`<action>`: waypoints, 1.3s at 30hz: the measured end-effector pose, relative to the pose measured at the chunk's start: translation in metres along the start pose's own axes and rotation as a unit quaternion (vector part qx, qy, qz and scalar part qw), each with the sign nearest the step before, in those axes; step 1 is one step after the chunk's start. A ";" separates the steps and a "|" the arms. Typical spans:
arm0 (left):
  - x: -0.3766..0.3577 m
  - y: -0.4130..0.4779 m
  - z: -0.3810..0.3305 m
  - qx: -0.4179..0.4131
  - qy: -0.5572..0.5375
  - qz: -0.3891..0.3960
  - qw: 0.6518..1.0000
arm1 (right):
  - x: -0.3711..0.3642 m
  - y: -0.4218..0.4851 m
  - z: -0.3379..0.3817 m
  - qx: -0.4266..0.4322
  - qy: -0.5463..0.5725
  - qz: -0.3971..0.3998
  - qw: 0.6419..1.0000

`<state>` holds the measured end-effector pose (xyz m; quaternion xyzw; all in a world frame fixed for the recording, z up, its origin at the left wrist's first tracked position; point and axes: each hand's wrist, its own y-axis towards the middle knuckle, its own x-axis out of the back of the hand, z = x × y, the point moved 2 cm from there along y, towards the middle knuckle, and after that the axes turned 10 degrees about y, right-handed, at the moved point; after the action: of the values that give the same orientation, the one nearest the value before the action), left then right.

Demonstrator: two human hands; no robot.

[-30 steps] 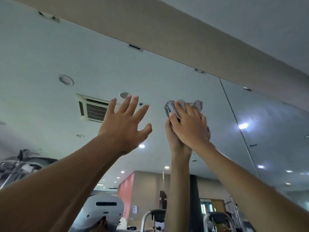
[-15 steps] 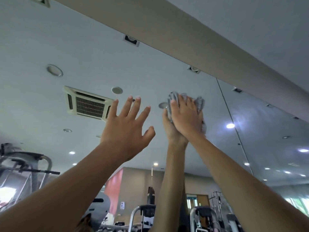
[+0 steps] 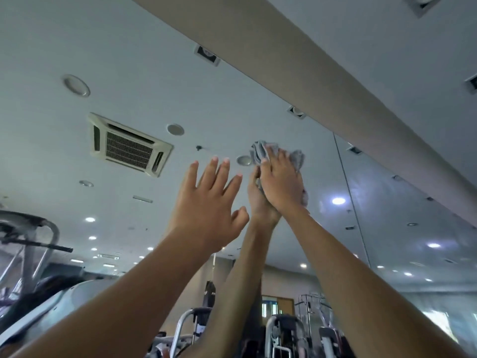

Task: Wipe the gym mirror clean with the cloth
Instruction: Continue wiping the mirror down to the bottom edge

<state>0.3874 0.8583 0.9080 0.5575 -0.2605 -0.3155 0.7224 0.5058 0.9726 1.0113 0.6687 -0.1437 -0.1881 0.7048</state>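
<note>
While I reach overhead, my right hand point(image 3: 281, 187) presses a crumpled grey cloth point(image 3: 258, 152) against the large wall-mounted glass gym mirror point(image 3: 154, 60). It sits high up, just below the mirror's top edge, where a beige wall band point(image 3: 284, 60) runs. The fingers of that hand lie close together and nearly straight over the cloth, pushing it onto the glass rather than pinching it. Grey folds stick out above my fingertips and beside my wrist. The reflection of this hand meets it palm to palm.

My left hand point(image 3: 206, 210) is raised just beside it, on the side toward the mirror's left edge, with fingers spread wide and holding nothing. Whether it touches the glass I cannot tell. A thin vertical seam point(image 3: 349, 189) between mirror panels runs to the right of the cloth. The glass reflects a square white ceiling air vent point(image 3: 129, 146), round lights and gym machines lower down.

I judge the wiping to be under way on the upper strip of this panel. The next move calls for steady palm pressure and a sweep along the top edge toward the seam, then overlapping passes lower down.
</note>
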 end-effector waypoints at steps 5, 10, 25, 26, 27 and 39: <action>-0.001 -0.011 0.001 -0.003 0.000 0.000 1.000 | 0.009 -0.084 -0.012 0.178 -0.016 0.068 0.982; -0.001 -0.030 -0.003 -0.007 0.004 -0.004 1.000 | 0.024 -0.027 -0.079 -0.018 -0.001 0.012 1.000; -0.006 -0.029 -0.003 0.016 0.020 -0.018 1.000 | 0.041 -0.065 -0.106 -0.010 0.012 0.008 1.000; -0.008 -0.028 -0.003 0.013 0.020 -0.021 0.999 | 0.040 -0.045 -0.103 -0.070 0.020 -0.009 0.997; -0.009 -0.027 -0.003 0.015 0.018 -0.026 0.999 | 0.033 -0.028 -0.092 -0.104 0.019 -0.025 0.994; -0.011 -0.028 -0.001 0.016 0.035 -0.031 0.999 | 0.040 -0.054 -0.102 0.006 0.013 -0.002 1.000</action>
<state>0.3759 0.8625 0.8798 0.5872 -0.2228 -0.3137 0.7121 0.5836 1.0432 0.9486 0.6758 -0.1342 -0.1801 0.7020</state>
